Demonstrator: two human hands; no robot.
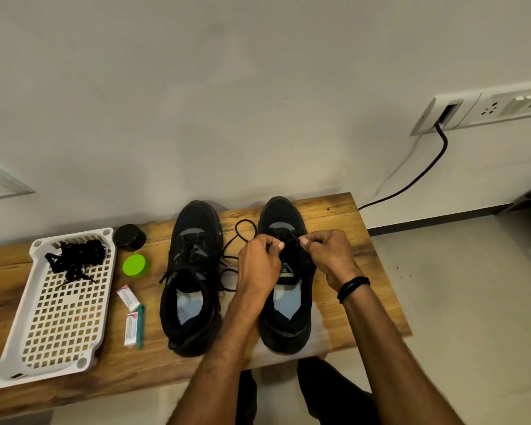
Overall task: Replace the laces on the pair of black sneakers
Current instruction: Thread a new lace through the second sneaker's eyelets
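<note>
- Head view: two black mesh sneakers stand on the brown wooden bench (350, 240) with their toes toward the wall. The right-hand sneaker (284, 329) is being worked on. The left-hand sneaker (193, 302) waits at its nine o'clock with cords lying loose across its tongue.
- The left hand (259, 262) and the right hand (325, 256) meet over the eyelet rows of the right-hand sneaker. Each has its fingers curled and pinches a stretch of the thin black round lace (242, 231). The slack loops out at ten o'clock onto the bench between the shoes.
- I cannot tell from here whether this lace is going in or coming out.
- If it is going in, I would even up both ends before each crossing and draw one row snug at a time. The tongue should stay centred under the crossings.
- Both pulls should be equal and opposite, or the unweighted shoe will likely slide or twist on the bench.
- I would also keep an eye on that free loop, since it could snag on the neighbouring shoe.
- Well off at nine o'clock lies a white perforated plastic tray (19, 305), with a tangled bundle of black laces (75, 259) at its twelve o'clock end.
- Between the tray and the shoes sit a black round jar (130, 237), a green round tub (135, 265) and two small white cartons (128, 297).
</note>
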